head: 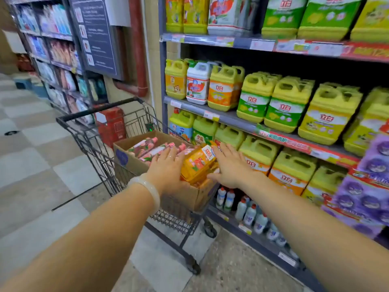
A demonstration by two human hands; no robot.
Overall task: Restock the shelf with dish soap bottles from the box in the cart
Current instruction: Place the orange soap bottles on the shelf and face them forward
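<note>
A cardboard box (130,159) sits in a dark wire cart (94,142) beside the shelf. Inside lie pink-labelled bottles (147,149) at the far end and orange dish soap bottles (197,163) at the near end. My left hand (168,167) lies with straight fingers against the left side of the orange bottles. My right hand (228,164) presses flat against their right side, fingers spread. The orange bottles are squeezed between both palms, just above the box's rim. The shelf (231,119) to the right holds rows of yellow and green soap jugs.
Small white bottles (248,211) stand on the bottom shelf behind the cart's wheel (210,230). Purple packs (366,186) are stacked at the right. A red box (111,125) stands behind the cart. Tiled aisle floor (42,165) stretches to the left.
</note>
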